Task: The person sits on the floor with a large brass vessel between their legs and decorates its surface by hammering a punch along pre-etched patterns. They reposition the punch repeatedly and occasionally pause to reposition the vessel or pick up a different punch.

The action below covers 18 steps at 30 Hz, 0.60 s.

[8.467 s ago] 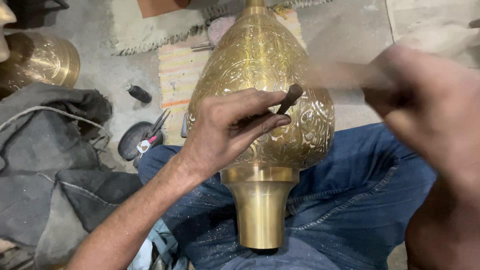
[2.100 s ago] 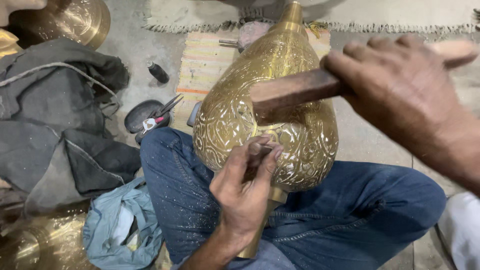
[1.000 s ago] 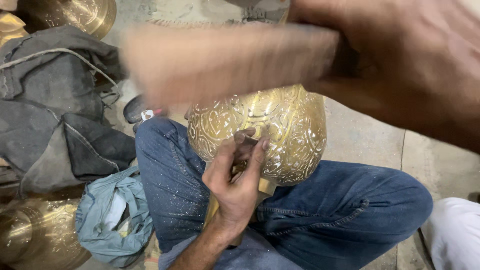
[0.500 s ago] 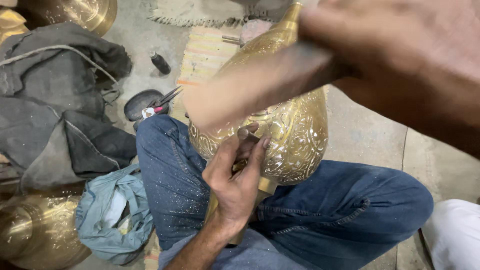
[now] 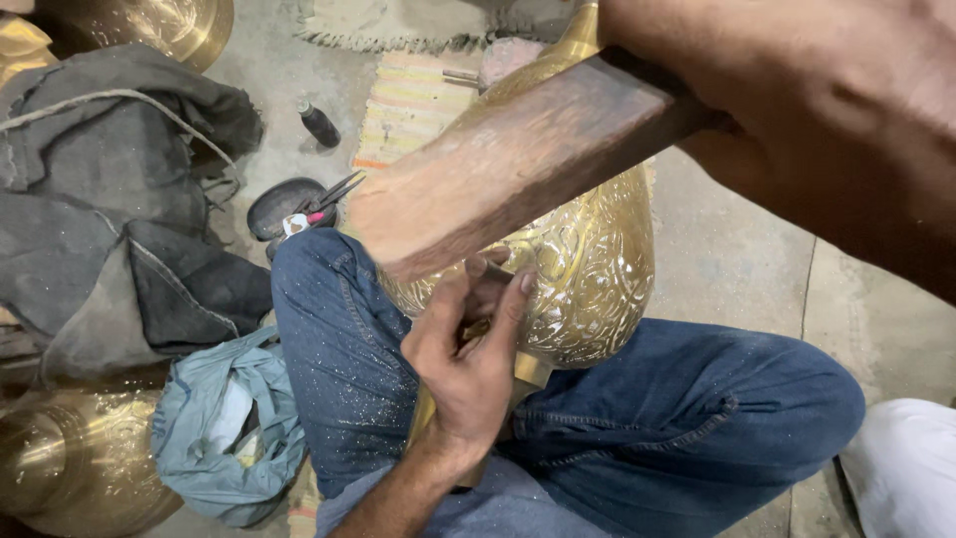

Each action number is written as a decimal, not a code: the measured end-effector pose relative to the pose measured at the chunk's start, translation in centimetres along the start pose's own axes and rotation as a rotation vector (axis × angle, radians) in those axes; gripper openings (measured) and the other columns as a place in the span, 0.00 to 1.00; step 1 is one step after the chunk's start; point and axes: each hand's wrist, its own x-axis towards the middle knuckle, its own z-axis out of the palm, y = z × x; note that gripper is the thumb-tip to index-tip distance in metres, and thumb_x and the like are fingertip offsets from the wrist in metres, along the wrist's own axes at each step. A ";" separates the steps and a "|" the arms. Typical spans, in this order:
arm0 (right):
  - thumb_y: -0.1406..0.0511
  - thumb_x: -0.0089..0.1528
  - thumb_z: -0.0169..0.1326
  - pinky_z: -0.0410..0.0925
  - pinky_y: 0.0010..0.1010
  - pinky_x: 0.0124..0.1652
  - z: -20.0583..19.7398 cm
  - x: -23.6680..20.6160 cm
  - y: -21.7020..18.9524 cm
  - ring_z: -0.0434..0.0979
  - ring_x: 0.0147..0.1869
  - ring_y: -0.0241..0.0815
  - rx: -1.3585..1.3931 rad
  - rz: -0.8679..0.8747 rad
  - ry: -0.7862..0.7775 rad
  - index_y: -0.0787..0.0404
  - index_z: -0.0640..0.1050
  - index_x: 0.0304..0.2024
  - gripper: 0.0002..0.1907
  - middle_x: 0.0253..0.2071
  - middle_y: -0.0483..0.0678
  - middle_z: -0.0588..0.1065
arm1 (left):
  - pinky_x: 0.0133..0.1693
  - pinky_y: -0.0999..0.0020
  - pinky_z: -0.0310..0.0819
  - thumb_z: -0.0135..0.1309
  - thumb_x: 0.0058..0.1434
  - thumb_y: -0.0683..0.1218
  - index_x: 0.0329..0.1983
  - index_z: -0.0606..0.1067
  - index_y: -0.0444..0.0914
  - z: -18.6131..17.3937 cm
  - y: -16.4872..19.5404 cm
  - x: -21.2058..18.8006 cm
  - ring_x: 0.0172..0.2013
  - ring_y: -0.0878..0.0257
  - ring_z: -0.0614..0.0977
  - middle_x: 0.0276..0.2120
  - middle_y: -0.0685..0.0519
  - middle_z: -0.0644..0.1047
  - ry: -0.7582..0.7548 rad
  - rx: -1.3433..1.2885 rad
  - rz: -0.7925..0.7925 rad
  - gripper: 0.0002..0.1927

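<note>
1. While dark cloth (image 5: 110, 209) and a blue rag (image 5: 224, 428) lie on the floor at left, a small chisel (image 5: 476, 329) is pinched shut in the left hand (image 5: 468, 369).
2. It is pressed to the engraved brass vessel (image 5: 597, 269), propped across the lap.
3. At right, a wooden mallet (image 5: 518, 169) is gripped tight in the right hand (image 5: 797, 110); chasing seems underway, so an accurate blow is called for.

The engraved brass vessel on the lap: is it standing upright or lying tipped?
Tipped: the engraved brass vessel lies across the blue-jeaned lap, its plain neck toward the person and under the left hand.
</note>
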 end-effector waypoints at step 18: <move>0.70 0.65 0.59 0.71 0.38 0.34 1.8 0.1 0.7 0.79 0.34 0.49 -0.255 -0.107 0.024 0.64 0.77 0.42 0.05 0.32 0.53 0.75 | 0.39 0.74 0.86 0.64 0.65 0.36 0.49 0.76 0.32 0.0 0.2 0.4 0.37 0.67 0.87 0.38 0.49 0.84 -0.058 -0.063 -0.027 0.12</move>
